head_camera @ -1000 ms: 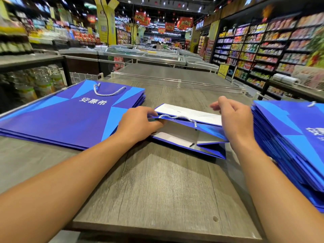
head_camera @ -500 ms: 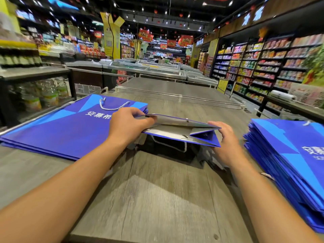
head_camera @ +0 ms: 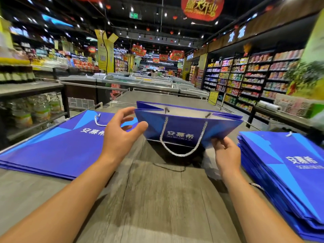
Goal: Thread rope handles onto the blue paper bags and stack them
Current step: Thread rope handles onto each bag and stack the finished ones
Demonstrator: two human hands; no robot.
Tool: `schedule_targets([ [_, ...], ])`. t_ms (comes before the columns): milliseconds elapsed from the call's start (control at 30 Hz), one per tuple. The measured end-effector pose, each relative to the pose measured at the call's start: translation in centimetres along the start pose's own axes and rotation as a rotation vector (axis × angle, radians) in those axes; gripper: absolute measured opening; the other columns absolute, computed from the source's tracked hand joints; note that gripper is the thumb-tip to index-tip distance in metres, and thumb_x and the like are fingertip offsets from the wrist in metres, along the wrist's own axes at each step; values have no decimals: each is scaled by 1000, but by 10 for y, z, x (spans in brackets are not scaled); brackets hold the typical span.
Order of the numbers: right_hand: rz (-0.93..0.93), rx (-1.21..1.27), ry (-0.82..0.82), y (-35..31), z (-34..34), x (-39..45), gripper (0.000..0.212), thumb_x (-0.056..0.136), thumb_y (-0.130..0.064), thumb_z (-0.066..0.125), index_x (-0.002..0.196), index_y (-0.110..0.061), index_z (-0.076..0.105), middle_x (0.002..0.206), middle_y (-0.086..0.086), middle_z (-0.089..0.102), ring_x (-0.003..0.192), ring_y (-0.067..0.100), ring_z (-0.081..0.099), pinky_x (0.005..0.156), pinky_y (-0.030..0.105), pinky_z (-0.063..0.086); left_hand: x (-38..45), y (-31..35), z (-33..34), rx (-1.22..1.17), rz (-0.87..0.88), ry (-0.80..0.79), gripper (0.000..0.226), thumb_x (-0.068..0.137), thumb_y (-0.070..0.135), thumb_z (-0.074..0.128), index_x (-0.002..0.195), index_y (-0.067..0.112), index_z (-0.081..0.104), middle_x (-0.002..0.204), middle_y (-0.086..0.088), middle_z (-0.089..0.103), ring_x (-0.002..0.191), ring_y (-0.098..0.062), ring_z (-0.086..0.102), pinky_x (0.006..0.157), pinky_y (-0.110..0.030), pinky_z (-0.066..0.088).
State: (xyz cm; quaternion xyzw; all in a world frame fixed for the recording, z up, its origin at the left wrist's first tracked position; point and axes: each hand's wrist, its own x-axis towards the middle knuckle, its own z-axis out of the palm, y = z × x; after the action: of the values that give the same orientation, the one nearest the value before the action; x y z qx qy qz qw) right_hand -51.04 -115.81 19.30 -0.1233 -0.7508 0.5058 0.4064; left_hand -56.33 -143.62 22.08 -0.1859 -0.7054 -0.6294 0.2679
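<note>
While the right hand [head_camera: 226,153] pinches the lower right corner of a flat blue paper bag with white lettering [head_camera: 185,127], the bag hangs lifted above the grey wood-grain table [head_camera: 157,199], mouth upward and slightly parted. A silver-white twisted rope handle [head_camera: 182,146] is already through both holes of the near panel and droops in a loop below the bag's bottom edge. On the far panel two dark spots near the rim may be knots or bare holes — too small to tell.

Left hand [head_camera: 121,135] is released: fingers spread and lightly bent, thumb touching or just beside the bag's left edge, gripping nothing.

Step in hand, judged: threading on this bag looks finished or nearly so, and the bag is on its way to a pile. A low stack of flat blue bags [head_camera: 57,148] lies to the left with a rope loop showing on top — likely the finished pile. A taller stack of blue bags [head_camera: 284,172] sits to the right, also with a bit of rope at its top edge, so which pile is which is not certain.

Next move calls for flattening the bag, tucking the dangling loop so it does not snag, and laying it squarely on the left stack with edges aligned. The left hand should take the free corner first.
</note>
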Motion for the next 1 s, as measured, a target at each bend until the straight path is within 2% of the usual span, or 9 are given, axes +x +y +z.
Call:
schedule_targets([
  [67, 27, 105, 6, -5, -1, -1, 12, 99, -16, 56, 104, -17, 67, 92, -10, 68, 78, -6, 58, 60, 4, 41, -1, -3, 0, 12, -21, -60, 73, 62, 58, 70, 129, 29, 57, 124, 13, 63, 113, -1, 58, 88, -26, 52],
  [167, 76, 199, -3, -12, 0, -3, 14, 99, -17, 55, 104, -22, 68, 100, -6, 72, 89, 7, 64, 76, 23, 49, -3, -5, 3, 41, -49, -145, 61, 66, 56, 74, 120, 34, 61, 115, 16, 67, 111, -4, 60, 86, -29, 52],
  [267, -2, 235, 9, -21, 1, -9, 17, 99, -19, 56, 85, -18, 64, 81, -5, 69, 72, 3, 59, 68, 21, 48, -5, -6, 7, 64, -94, -151, 30, 71, 43, 70, 98, 30, 66, 93, 14, 72, 92, -6, 66, 79, -36, 54],
  [367, -50, 319, 57, -28, 1, -12, 23, 100, -18, 55, 77, -17, 58, 70, -9, 61, 58, -7, 52, 56, 9, 42, -6, -6, 8, 2, -132, -148, 19, 84, 23, 73, 100, 31, 65, 98, 14, 73, 93, -4, 68, 87, -39, 55],
  [533, -10, 259, -62, -22, 9, -14, 10, 94, -14, 61, 87, -22, 61, 79, -13, 68, 70, 2, 61, 66, 23, 50, -5, -6, 10, -40, -142, -81, 24, 92, 14, 65, 114, 22, 61, 109, 9, 70, 98, -6, 67, 88, -40, 55],
  [667, -11, 112, -58, -16, 15, -14, 23, 87, -18, 68, 101, -31, 55, 95, -17, 68, 86, 6, 67, 77, 36, 54, -3, -10, 7, -112, -206, -56, 46, 87, 6, 66, 127, 22, 49, 111, 5, 68, 96, -13, 70, 85, -49, 57],
  [767, 51, 16, -65, -14, 14, -13, 42, 82, -21, 71, 113, -30, 45, 98, -14, 65, 89, 13, 66, 78, 39, 54, -2, -16, 7, 47, -233, -84, 72, 71, 13, 64, 136, 32, 40, 111, 5, 63, 98, -21, 67, 87, -45, 55],
  [867, 128, -145, -121, -6, 14, -11, 43, 81, -24, 67, 116, -28, 42, 103, -4, 66, 92, 23, 65, 82, 43, 53, -8, -19, 12, 323, -235, -249, 75, 81, 11, 68, 147, 25, 35, 133, 3, 53, 124, -20, 52, 99, -29, 41],
  [1000, 223, -347, -199, 2, 13, -6, 61, 81, -29, 67, 134, -15, 40, 114, 3, 62, 99, 29, 62, 85, 42, 52, -15, -20, 20, 729, -189, -529, 75, 89, 33, 65, 152, 19, 28, 151, -9, 37, 139, -27, 34, 110, -32, 27],
])
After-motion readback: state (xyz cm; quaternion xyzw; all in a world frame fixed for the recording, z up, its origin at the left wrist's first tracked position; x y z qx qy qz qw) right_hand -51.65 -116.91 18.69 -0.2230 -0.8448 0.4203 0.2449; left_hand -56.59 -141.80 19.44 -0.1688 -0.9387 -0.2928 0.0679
